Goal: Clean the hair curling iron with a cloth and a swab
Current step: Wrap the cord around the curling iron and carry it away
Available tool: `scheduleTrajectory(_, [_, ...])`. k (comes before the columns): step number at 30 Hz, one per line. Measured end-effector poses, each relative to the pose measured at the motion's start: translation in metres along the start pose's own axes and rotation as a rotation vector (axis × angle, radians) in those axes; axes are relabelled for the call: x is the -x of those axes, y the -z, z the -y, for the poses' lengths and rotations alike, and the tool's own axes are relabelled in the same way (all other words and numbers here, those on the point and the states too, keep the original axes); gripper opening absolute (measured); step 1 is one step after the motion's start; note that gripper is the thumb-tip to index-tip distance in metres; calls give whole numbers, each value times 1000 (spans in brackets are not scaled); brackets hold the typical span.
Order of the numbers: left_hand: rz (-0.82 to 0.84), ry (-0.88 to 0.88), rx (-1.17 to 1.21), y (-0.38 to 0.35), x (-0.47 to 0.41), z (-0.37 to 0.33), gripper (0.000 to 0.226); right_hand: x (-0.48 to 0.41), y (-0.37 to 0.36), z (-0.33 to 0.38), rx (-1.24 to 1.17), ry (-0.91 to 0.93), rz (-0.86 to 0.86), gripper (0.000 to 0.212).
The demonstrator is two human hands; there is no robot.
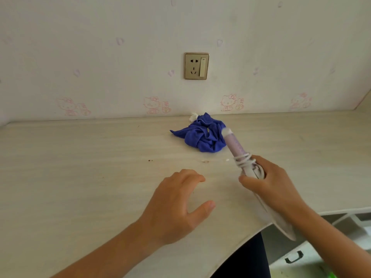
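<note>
Head view, looking down at a pale wood-grain bench (80, 157) against a wall.

The right hand (269, 183) grips a curling iron (234, 145) at mid-length, its fingers (263, 162) and thumb curled round the white body. That is just where the white cord (244, 159) is coiled round it.

The left hand (176, 205) holds nothing. Its fingers (190, 175) are loosely spread, palm down over the bench, well apart from the iron.

The iron's long axis runs diagonally. The lilac barrel points up and away from the right fingers toward the wall, and the white handle end trails back under the wrist, past the bench edge. The barrel tip sits in front of a crumpled blue cloth (202, 135), which lies beyond both hands. Whether they touch can't be told.

Handling, as a judgement: the iron looks stiff, light and smooth plastic, so prob. slippery. The handle is the safest hold, w/ the cord unwound first. The cloth is soft and limp, so pinch any fold.

No swab can be made out. A white scrap (193, 116) lies behind the cloth.
</note>
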State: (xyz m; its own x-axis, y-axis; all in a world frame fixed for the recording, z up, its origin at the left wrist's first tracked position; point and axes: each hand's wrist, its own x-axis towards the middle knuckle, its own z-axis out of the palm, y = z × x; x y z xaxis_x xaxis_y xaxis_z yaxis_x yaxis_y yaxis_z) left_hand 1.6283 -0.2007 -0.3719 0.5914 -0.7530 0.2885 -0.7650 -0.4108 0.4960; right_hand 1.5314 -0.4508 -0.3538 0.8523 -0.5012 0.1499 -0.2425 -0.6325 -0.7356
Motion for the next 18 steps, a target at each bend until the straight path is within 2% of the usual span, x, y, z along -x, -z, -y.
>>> scheduleTrajectory(3, [70,-3,-82,-21,-3,-7,71,14,19,-25,227,-108,71,49])
scheduleTrajectory(6, [111,33,-75,-32,-7,-2,83,19,34,-40,352,-152,58,52])
scheduleTrajectory(10, [187,53,-184,-40,3,10,90,16,39,-48,385,-147,73,59])
scheduleTrajectory(14, [191,95,-171,-39,3,5,88,17,38,-55,380,-121,70,60])
scheduleTrajectory(18, [194,109,-167,-43,4,7,84,16,40,-58,266,-120,67,55])
